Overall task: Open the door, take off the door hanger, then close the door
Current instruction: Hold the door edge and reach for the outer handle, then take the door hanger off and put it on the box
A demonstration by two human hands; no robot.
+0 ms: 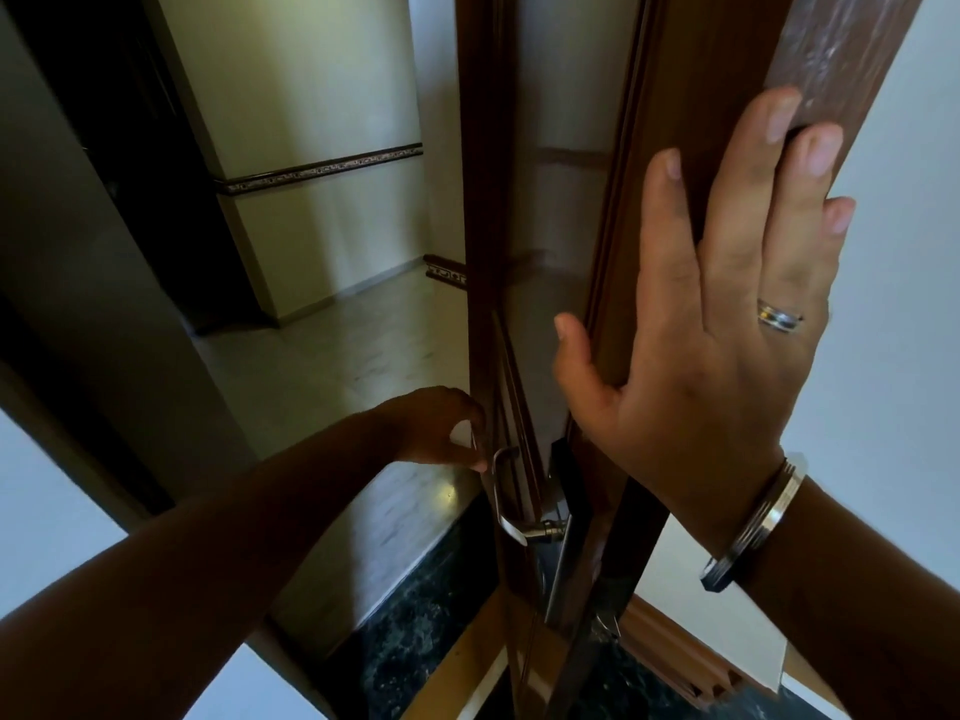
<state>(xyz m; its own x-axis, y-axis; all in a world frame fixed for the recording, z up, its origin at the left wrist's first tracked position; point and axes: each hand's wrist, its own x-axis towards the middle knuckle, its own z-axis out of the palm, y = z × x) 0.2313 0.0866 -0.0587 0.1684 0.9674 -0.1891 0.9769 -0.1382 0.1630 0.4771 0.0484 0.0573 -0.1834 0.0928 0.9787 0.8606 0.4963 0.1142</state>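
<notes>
The brown wooden door (pixel 566 210) stands open and I see it almost edge-on. My right hand (pixel 722 324) lies flat against its near face, fingers spread, thumb at the door's edge. My left hand (pixel 441 426) reaches around to the far side, just above the metal lever handle (pixel 511 511). Its fingertips pinch a thin pale card, the door hanger (pixel 475 446), seen edge-on beside the handle. Most of the hanger is hidden by the hand and the door.
Beyond the door is a hallway with a pale tiled floor (pixel 332 356) and a cream wall with a dark patterned band (pixel 322 168). A dark doorway (pixel 135 148) opens at the left. A dark stone threshold (pixel 415 631) lies below, and a white wall (pixel 893 304) at the right.
</notes>
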